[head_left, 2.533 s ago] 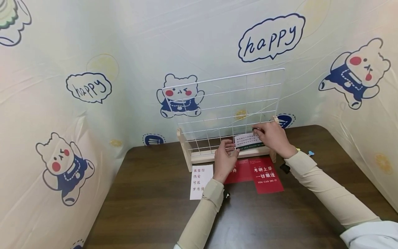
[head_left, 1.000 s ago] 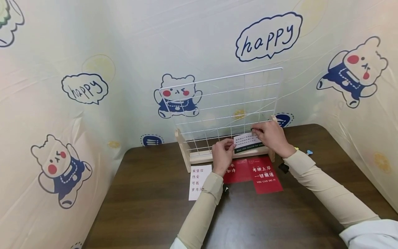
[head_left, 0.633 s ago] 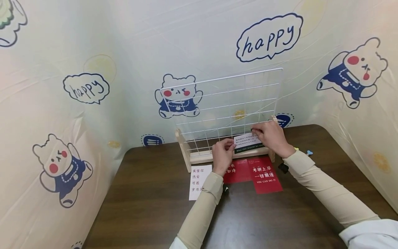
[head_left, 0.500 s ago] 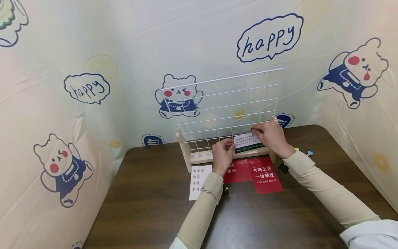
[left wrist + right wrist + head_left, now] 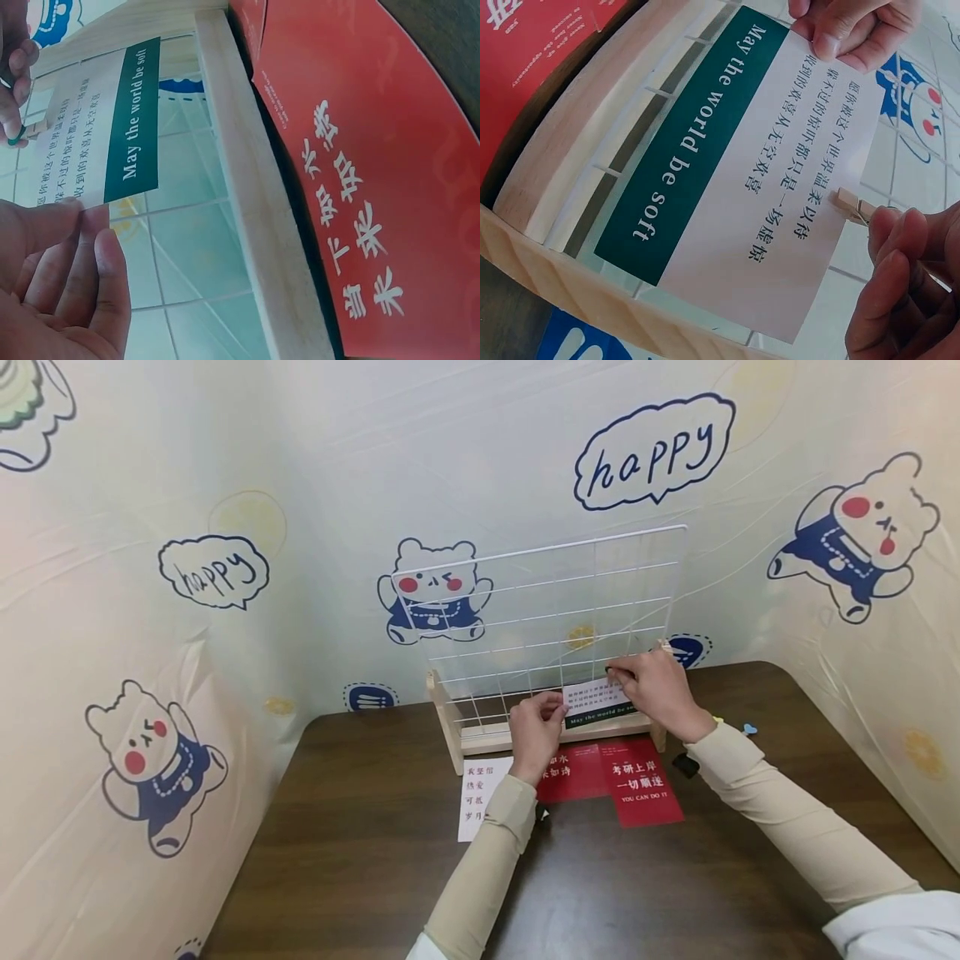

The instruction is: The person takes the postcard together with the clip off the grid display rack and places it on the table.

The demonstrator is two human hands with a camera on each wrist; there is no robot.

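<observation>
A white card with a dark green band reading "May the world be soft" point(image 5: 588, 720) stands against the lower right of a white wire grid point(image 5: 540, 550). My left hand point(image 5: 536, 735) pinches the card's left edge between thumb and fingers. At the top edge, my right hand point(image 5: 660, 689) pinches a small wooden clothespin point(image 5: 853, 204), whose jaws sit over the card's edge in the right wrist view. Its far end is hidden by the fingers. Both hands are just above the grid's wooden base point(image 5: 487, 741).
On the brown table point(image 5: 360, 860) before the stand lie a white card with red writing point(image 5: 478, 789) and two red cards, one marked "YOU CAN DO IT" point(image 5: 648, 806). Small coloured pieces, one blue point(image 5: 750, 728), lie beyond the right wrist. Patterned cloth walls surround the table.
My left fingers, earlier spread at the card's lower left corner, have closed onto its left edge. The right hand has stayed at the top edge; the last half second shows little movement.
</observation>
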